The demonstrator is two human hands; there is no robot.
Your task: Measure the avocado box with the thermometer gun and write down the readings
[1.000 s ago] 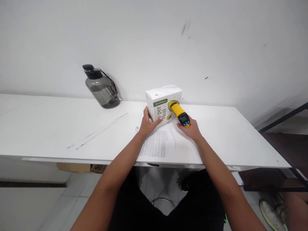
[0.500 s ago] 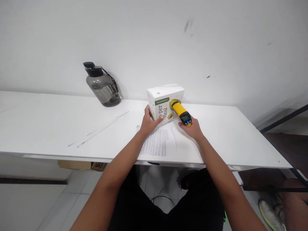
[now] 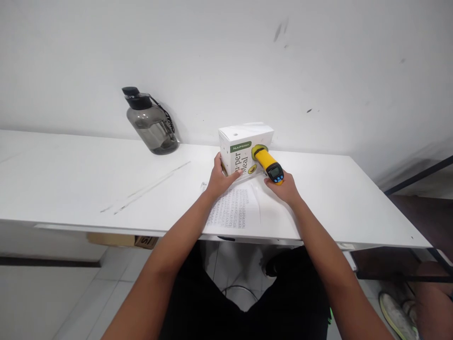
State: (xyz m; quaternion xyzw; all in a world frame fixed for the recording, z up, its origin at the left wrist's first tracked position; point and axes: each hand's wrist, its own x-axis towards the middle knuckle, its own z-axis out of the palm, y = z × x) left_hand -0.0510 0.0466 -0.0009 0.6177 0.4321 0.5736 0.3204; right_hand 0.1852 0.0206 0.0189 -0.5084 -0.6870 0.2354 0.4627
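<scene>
My left hand [image 3: 222, 178] grips the left side of a white meal box [image 3: 244, 150], with the thumb across its lower front. The box stands upright on the white table and has a green label and avocado pictures. In my right hand [image 3: 286, 187] is a yellow and black infrared thermometer [image 3: 268, 164], a gun-shaped one with a small screen and blue buttons. Its nose points at the avocado picture on the box front, close to it; whether they touch I cannot tell. My right fingers are mostly hidden around its handle. A printed paper sheet [image 3: 231, 208] lies below the box.
A grey see-through water bottle [image 3: 152, 127] with a black lid stands at the back left, by the wall [image 3: 219, 56]. The white table [image 3: 71, 184] runs along it. Under the table is a cardboard box [image 3: 116, 239]. Another person's shoe [image 3: 394, 309] shows at the lower right.
The camera view has shifted slightly. My hands, the meal box and the infrared thermometer keep nearly the same places relative to each other.
</scene>
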